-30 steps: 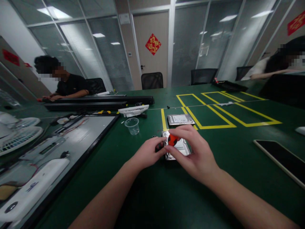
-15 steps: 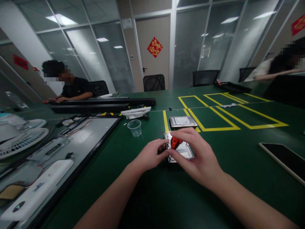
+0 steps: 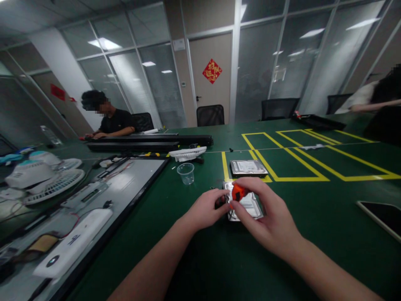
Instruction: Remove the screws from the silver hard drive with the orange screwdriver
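Observation:
Just ahead of me on the table lies a silver hard drive (image 3: 250,210), partly covered by my hands. My right hand (image 3: 266,209) is closed around the orange-and-black handle of a screwdriver (image 3: 238,193), held above the drive's left part; its tip is hidden. At the drive's left edge, my left hand (image 3: 206,209) has its thumb and fingers bent around the side, close to the screwdriver. Something dark shows between those fingers. Beyond them rests a second hard drive (image 3: 248,167), lying flat with its label up.
A clear plastic cup (image 3: 186,173) and a white grille piece (image 3: 188,154) stand left of the drives. A large panel (image 3: 125,188) bearing a white power bank-like case (image 3: 73,242) fills the left. A phone (image 3: 380,217) lies right. Two people sit across the table.
The whole view has shifted, with the scene now slightly lower and further right. Both hands stay at the hard drive, and the screwdriver handle looks slightly turned.

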The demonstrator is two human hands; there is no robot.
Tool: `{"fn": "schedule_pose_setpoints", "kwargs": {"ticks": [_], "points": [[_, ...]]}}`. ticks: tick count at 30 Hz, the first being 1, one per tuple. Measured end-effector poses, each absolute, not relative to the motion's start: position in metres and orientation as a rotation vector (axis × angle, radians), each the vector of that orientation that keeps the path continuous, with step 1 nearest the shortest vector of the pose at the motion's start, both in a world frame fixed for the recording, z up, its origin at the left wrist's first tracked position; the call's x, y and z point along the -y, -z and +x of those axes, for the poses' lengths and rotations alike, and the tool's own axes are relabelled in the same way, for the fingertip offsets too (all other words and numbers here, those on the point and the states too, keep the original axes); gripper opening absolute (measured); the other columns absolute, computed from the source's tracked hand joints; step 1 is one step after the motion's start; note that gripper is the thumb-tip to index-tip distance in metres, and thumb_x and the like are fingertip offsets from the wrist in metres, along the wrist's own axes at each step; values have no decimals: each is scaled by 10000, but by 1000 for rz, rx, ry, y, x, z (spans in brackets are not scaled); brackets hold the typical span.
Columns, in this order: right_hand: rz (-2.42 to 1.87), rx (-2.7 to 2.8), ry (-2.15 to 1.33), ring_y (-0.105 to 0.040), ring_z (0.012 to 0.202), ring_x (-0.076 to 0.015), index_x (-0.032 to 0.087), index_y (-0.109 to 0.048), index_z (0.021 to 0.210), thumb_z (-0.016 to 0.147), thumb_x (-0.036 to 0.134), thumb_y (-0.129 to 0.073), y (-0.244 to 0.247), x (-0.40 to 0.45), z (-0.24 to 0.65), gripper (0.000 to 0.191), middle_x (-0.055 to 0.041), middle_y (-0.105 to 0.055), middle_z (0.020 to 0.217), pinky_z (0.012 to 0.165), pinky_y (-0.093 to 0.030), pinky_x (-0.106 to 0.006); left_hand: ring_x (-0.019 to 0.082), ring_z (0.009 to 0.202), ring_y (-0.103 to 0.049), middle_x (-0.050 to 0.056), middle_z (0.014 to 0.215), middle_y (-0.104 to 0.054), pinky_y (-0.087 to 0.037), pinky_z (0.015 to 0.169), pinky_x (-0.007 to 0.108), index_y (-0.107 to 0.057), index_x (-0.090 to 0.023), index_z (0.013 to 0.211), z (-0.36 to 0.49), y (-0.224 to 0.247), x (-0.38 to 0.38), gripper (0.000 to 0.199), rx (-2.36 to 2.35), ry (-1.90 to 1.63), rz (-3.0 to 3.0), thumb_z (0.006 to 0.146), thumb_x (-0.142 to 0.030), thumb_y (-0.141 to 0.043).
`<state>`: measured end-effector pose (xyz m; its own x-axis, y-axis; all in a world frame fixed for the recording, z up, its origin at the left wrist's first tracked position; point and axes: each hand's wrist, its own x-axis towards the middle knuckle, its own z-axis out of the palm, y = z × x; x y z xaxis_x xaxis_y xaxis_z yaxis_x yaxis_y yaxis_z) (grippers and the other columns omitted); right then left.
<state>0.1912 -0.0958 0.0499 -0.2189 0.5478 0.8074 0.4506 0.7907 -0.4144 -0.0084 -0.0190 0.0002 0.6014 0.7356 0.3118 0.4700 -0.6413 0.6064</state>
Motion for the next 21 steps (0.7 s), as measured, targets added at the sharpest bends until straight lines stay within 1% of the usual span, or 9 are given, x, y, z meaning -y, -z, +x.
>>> {"fn": "schedule_pose_setpoints", "kwargs": {"ticks": [2, 4, 8, 10, 13, 16, 19, 21], "points": [[-747, 1864, -94, -699, 1080, -233, 253, -567, 1376, 973, 201, -716, -51, 94, 191, 433, -93, -688, 1208, 946, -619, -390, 254, 971, -676, 66, 1102, -754, -523, 901, 364, -743, -219, 1250, -8, 0, 19, 300, -928, -773, 2357, 1014, -390, -668], [-743, 1862, -86, -698, 1050, -234, 254, -572, 1366, 973, 204, -722, -52, 93, 191, 424, -93, -682, 1181, 910, -631, -392, 254, 987, -675, 61, 1109, -756, -522, 908, 361, -746, -227, 1238, -8, -1, 19, 287, -936, -773, 2357, 1018, -392, -665], [-738, 1845, -49, -697, 1011, -226, 249, -601, 1323, 981, 196, -706, -52, 92, 191, 362, -89, -678, 1137, 871, -640, -381, 246, 953, -668, 55, 1068, -751, -514, 870, 349, -746, -220, 1229, -8, 0, 19, 272, -945, -779, 2366, 1004, -358, -681], [-750, 1844, -48, -703, 1018, -231, 251, -603, 1324, 989, 189, -680, -52, 92, 191, 349, -94, -687, 1142, 878, -643, -392, 238, 930, -664, 53, 1056, -743, -508, 853, 342, -740, -225, 1253, -8, 0, 19, 282, -954, -780, 2365, 1007, -347, -674], [-769, 1857, -66, -719, 1055, -244, 245, -595, 1354, 991, 175, -644, -52, 94, 191, 372, -106, -711, 1181, 927, -639, -416, 227, 889, -651, 45, 1014, -727, -495, 806, 325, -738, -227, 1262, -8, 1, 19, 294, -999, -764, 2366, 983, -312, -694], [-760, 1869, -79, -724, 1101, -248, 239, -588, 1379, 984, 171, -643, -51, 94, 192, 404, -110, -715, 1224, 968, -630, -415, 221, 879, -646, 43, 1016, -723, -487, 786, 317, -741, -227, 1244, -8, 1, 19, 278, -994, -751, 2364, 989, -325, -689], [-742, 1871, -63, -716, 1115, -250, 249, -596, 1376, 983, 195, -672, -50, 91, 192, 404, -110, -696, 1237, 950, -635, -406, 228, 911, -653, 51, 1042, -731, -494, 824, 328, -745, -217, 1223, -8, 0, 19, 274, -971, -772, 2358, 1002, -365, -681], [-741, 1861, -51, -717, 1083, -244, 255, -612, 1357, 981, 203, -687, -50, 90, 192, 387, -104, -690, 1208, 912, -643, -392, 231, 917, -654, 55, 1044, -732, -493, 827, 331, -745, -216, 1225, -8, 0, 19, 284, -974, -773, 2362, 1012, -389, -671]]}}
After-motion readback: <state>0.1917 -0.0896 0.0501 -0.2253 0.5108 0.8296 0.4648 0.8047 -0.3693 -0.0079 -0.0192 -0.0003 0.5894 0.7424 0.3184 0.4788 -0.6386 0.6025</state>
